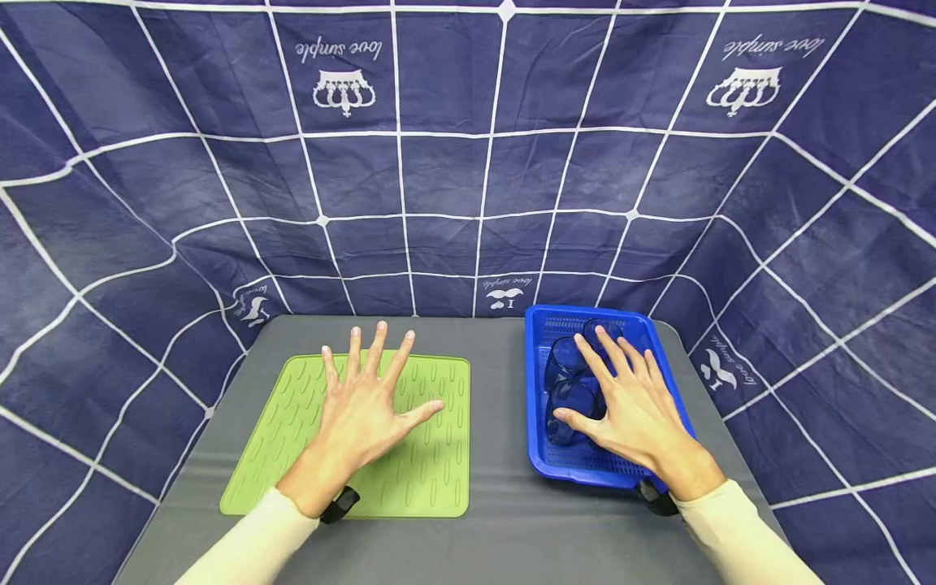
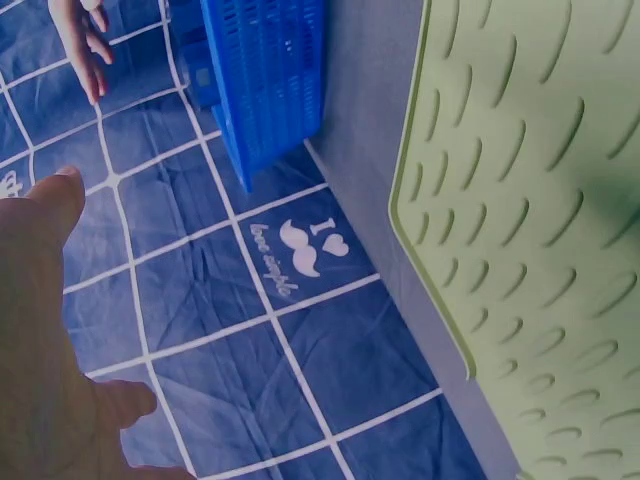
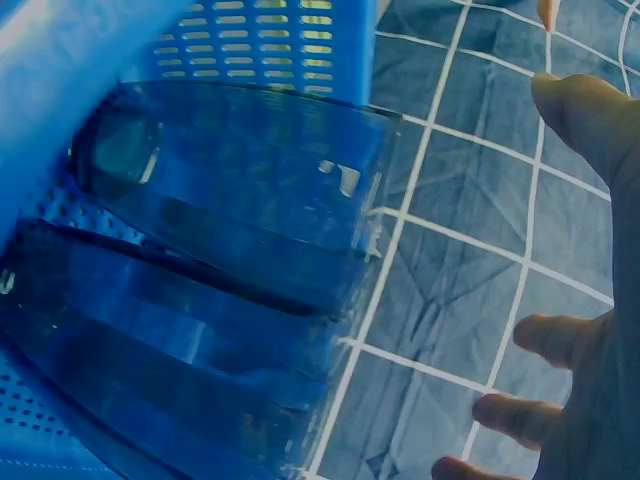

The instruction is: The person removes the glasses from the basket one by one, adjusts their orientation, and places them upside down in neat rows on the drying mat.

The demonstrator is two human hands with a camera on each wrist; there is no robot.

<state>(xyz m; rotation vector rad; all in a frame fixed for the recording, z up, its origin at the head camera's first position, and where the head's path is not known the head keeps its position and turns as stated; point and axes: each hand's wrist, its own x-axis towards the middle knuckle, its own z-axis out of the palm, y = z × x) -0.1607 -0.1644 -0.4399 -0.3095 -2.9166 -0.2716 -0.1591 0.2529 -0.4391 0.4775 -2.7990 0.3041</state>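
Observation:
My left hand (image 1: 363, 414) is spread flat above a green ribbed drying mat (image 1: 431, 487), fingers apart and holding nothing. On the right, my other hand (image 1: 639, 410) hovers with its fingers spread over a blue plastic basket (image 1: 537, 455). Several clear blue drinking glasses stand in that basket, and one glass (image 1: 570, 402) shows beside the right thumb. The right wrist view has two glasses close up, the upper glass (image 3: 240, 190) and the lower glass (image 3: 170, 350), apart from the fingers. Part of the basket's contents is hidden under my right hand.
A grey tabletop (image 1: 497, 406) lies under the mat and the basket, with a strip of it between them. Dark blue cloth (image 1: 446, 171) with white grid lines hangs behind and on both sides. A black strap (image 1: 340, 505) is on the left wrist.

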